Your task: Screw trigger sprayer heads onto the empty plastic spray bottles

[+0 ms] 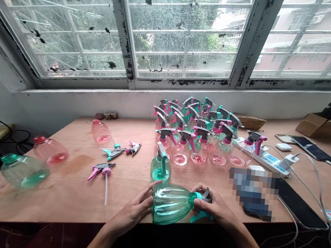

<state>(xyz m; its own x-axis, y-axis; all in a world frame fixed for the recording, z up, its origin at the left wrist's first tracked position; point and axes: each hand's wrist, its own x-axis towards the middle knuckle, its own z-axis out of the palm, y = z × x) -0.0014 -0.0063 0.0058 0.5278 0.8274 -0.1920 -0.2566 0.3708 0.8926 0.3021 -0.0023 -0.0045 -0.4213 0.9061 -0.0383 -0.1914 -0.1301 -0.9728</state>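
Observation:
A green spray bottle (pixel 171 205) lies sideways in both hands at the table's front edge, its neck pointing right. My left hand (pixel 141 203) is closed round its base. My right hand (pixel 211 205) grips the teal-and-grey spray head (pixel 197 198) at the neck. Just behind stands another green spray bottle (pixel 160 165) with its head on. To the left lie loose spray heads: a pink-and-grey one (pixel 105 169) with a tube, a teal one (pixel 114 151) and another pink one (pixel 133 148).
Headless bottles stand at left: a green one (pixel 24 171) and two pink ones (pixel 50 150). Several finished-looking spray bottles (pixel 200 144) crowd the back middle. A power strip (pixel 271 160), cables, phones (pixel 302 203) and a cardboard box (pixel 323 124) occupy the right side.

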